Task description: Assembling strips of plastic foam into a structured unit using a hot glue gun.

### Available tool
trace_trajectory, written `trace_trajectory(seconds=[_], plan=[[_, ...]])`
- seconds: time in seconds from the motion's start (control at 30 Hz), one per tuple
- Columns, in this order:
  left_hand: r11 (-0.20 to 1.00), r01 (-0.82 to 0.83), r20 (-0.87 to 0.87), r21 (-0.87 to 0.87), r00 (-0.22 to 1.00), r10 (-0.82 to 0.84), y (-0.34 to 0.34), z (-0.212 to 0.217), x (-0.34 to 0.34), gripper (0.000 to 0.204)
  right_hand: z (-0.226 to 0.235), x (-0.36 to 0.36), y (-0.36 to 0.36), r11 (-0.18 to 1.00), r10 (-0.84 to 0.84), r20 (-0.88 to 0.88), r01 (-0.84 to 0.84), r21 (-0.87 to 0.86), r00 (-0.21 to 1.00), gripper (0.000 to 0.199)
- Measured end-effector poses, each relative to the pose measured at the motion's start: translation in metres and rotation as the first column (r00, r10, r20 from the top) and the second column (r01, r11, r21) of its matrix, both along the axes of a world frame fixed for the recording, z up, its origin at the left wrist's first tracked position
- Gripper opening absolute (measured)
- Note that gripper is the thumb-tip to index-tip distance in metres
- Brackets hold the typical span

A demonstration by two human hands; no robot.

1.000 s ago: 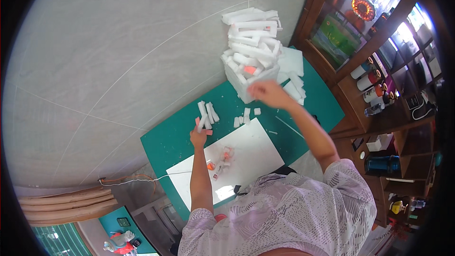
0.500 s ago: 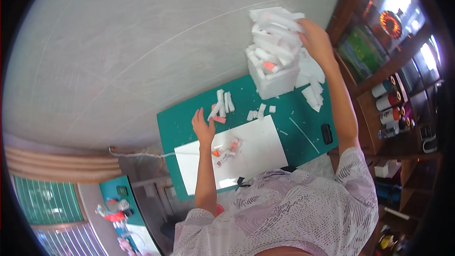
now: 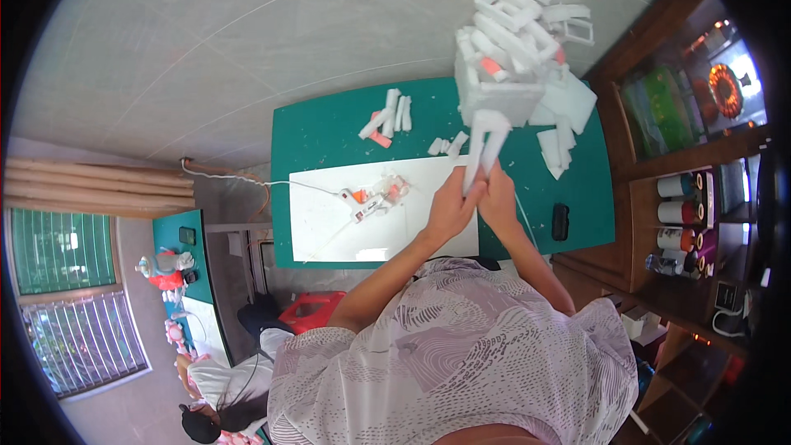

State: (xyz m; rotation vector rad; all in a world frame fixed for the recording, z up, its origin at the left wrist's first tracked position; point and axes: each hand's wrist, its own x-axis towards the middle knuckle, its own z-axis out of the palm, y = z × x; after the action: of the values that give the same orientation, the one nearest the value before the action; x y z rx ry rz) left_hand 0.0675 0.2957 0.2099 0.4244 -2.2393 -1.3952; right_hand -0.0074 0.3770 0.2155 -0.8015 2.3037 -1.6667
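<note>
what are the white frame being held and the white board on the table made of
The white frame seems to be matte foam, going by its thick, pale strips, though blurred. The white board has a glossy finish, shown by bright glare near its lower edge; perhaps plastic or coated wood.

Worn on your head, the left fisheye camera looks down from above your patterned shirt (image 3: 449,346), near enough that it fills the lower middle, and faces past your left hand (image 3: 450,206) and right hand (image 3: 498,199) to the green table (image 3: 325,144) and grey wall (image 3: 329,25), edges bending toward the rim.
</note>
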Motion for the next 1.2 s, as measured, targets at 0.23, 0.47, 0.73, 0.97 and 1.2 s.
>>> trace_trajectory(seconds=[0.23,0.47,0.73,0.97,1.2], plan=[[0.995,-0.055,0.134,0.087,0.99,0.043,0.006,-0.021,0.003,0.024,-0.017,-0.004,0.019,0.99,0.075,-0.057,-0.068,0.123,0.996,0.022],[0.984,-0.11,0.2,0.139,0.977,0.081,0.011,-0.008,0.003,0.03,-0.012,-0.008,0.038,0.993,0.082,-0.026,-0.08,0.085,0.996,0.025],[0.998,-0.06,0.225,0.031,0.973,0.051,0.023,0.001,0.003,0.028,-0.004,-0.014,0.055,0.961,0.175,-0.027,-0.165,0.22,0.984,0.021],[0.994,-0.072,0.225,-0.085,0.97,0.09,0.038,0.0,0.0,0.024,0.002,-0.012,0.072,0.931,0.211,-0.055,-0.184,0.314,0.976,0.015],[0.874,-0.413,0.062,-0.255,0.895,0.441,-0.02,0.022,0.017,0.021,-0.023,-0.059,0.115,0.945,-0.051,-0.2,0.111,0.306,0.979,0.018]])
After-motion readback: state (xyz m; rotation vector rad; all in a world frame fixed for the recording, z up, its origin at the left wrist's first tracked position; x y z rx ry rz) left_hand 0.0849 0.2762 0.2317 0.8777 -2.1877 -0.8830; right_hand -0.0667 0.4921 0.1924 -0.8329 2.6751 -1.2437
